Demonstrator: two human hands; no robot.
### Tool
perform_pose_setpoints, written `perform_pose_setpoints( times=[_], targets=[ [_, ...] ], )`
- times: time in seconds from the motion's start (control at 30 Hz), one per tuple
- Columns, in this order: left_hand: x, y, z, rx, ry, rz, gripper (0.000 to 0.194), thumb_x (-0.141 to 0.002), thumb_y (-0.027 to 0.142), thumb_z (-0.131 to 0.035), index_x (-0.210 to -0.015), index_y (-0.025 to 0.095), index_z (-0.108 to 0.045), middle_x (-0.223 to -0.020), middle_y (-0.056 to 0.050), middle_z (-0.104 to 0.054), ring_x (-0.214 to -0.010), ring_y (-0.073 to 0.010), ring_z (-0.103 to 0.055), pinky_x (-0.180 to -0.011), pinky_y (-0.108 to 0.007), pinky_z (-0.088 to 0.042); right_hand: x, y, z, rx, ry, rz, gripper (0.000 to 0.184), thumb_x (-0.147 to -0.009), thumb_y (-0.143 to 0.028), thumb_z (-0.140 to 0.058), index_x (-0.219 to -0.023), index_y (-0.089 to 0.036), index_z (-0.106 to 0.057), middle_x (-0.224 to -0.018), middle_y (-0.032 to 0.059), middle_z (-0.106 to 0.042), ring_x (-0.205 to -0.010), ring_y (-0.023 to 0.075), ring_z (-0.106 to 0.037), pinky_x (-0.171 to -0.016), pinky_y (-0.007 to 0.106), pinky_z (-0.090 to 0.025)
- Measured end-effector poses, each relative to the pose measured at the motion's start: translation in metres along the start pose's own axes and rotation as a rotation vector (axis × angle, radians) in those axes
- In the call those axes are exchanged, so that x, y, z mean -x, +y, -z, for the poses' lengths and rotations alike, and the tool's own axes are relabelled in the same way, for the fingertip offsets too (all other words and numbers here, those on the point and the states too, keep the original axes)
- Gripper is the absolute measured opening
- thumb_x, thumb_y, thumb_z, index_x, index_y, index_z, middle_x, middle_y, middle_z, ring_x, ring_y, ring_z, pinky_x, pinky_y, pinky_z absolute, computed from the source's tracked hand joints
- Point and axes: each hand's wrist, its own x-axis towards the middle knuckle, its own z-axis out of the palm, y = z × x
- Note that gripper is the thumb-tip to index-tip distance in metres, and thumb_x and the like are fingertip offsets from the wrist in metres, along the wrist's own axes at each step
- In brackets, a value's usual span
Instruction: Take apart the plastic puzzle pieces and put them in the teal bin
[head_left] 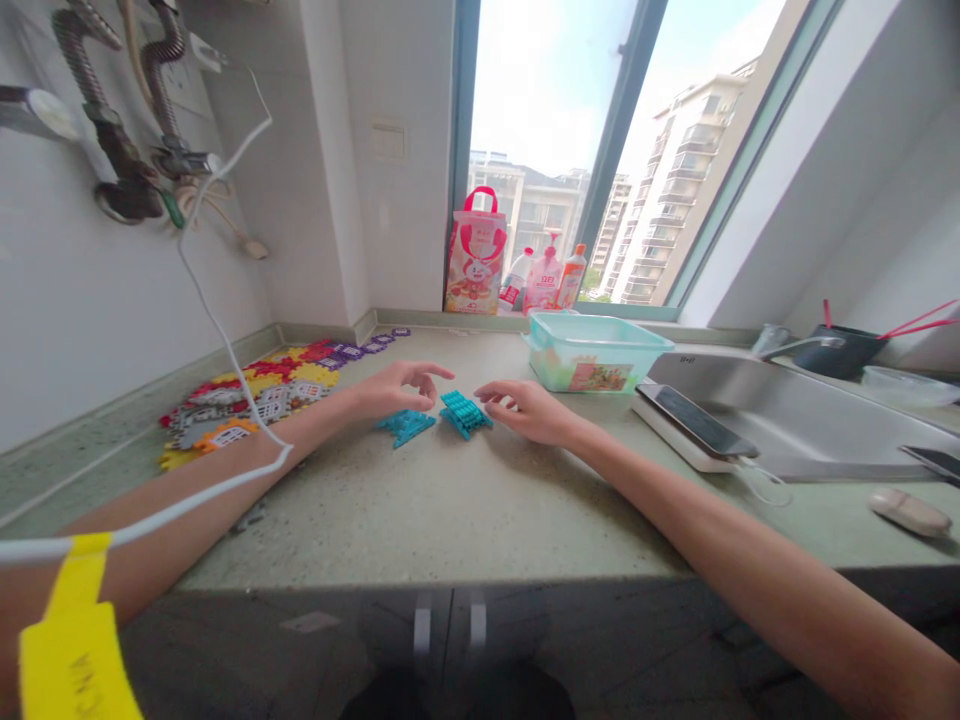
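Several teal plastic building pieces (465, 412) form a small stack on the counter between my hands. More flat teal pieces (406, 426) lie just left of it, below my left hand. My left hand (397, 388) hovers over these flat pieces with its fingers apart and nothing in them. From the other side, my right hand (525, 408) reaches to the stack's right edge, its fingers curved and apart. Whether its fingertips touch the stack I cannot tell. On the left, sorted plastic pieces (259, 400) in yellow, red, grey, orange and purple lie spread along the wall.
A mint-green plastic tub (600, 350) stands at the back right. Beside the steel sink (810, 420), a phone (697, 420) lies on a white box. A bag (476, 262) and several bottles stand on the sill. A white cable (217, 320) hangs across my left arm.
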Motion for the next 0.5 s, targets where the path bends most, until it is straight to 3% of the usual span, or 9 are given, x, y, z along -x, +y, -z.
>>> perform_pose_setpoints(
  times=[0.1,0.23,0.37,0.5],
  targets=[
    [0.0,-0.003,-0.003,-0.219,0.068,-0.037,0.063,-0.077,0.037,-0.078,-0.137,0.019,-0.065,-0.106,-0.006,-0.075,-0.1,-0.0227,-0.069,-0.094,-0.034,-0.049,0.002,-0.012,-0.004,0.008,-0.002,-0.042,0.044,-0.093,-0.042,-0.073,-0.131,-0.023,-0.065,-0.106,0.0072,-0.077,-0.092,0.0216,-0.072,-0.078,0.033,-0.056],
    [-0.001,-0.005,-0.013,-0.289,0.03,-0.023,0.073,-0.076,0.036,-0.079,-0.144,0.018,-0.058,-0.099,-0.004,-0.075,-0.088,-0.0206,-0.07,-0.08,-0.029,-0.049,0.003,-0.025,-0.012,0.063,-0.015,-0.034,0.073,-0.083,-0.052,-0.083,-0.144,-0.025,-0.055,-0.112,0.008,-0.077,-0.098,0.025,-0.072,-0.086,0.038,-0.055],
    [0.0,0.002,-0.018,-0.303,0.043,-0.024,0.078,-0.076,0.043,-0.082,-0.146,0.019,-0.056,-0.094,-0.002,-0.075,-0.084,-0.0199,-0.07,-0.077,-0.028,-0.048,0.003,-0.025,-0.015,0.088,-0.025,-0.01,0.079,-0.082,-0.047,-0.085,-0.15,-0.026,-0.05,-0.117,0.0084,-0.076,-0.105,0.0271,-0.072,-0.091,0.039,-0.053],
    [0.003,0.012,-0.015,-0.229,-0.026,-0.024,0.076,-0.08,0.046,-0.081,-0.147,0.021,-0.056,-0.095,-0.002,-0.077,-0.087,-0.0201,-0.071,-0.08,-0.028,-0.048,0.003,-0.019,-0.012,0.068,-0.051,0.018,0.074,-0.084,-0.031,-0.08,-0.151,-0.025,-0.049,-0.126,0.0093,-0.074,-0.112,0.0268,-0.07,-0.094,0.039,-0.053]
  ],
)
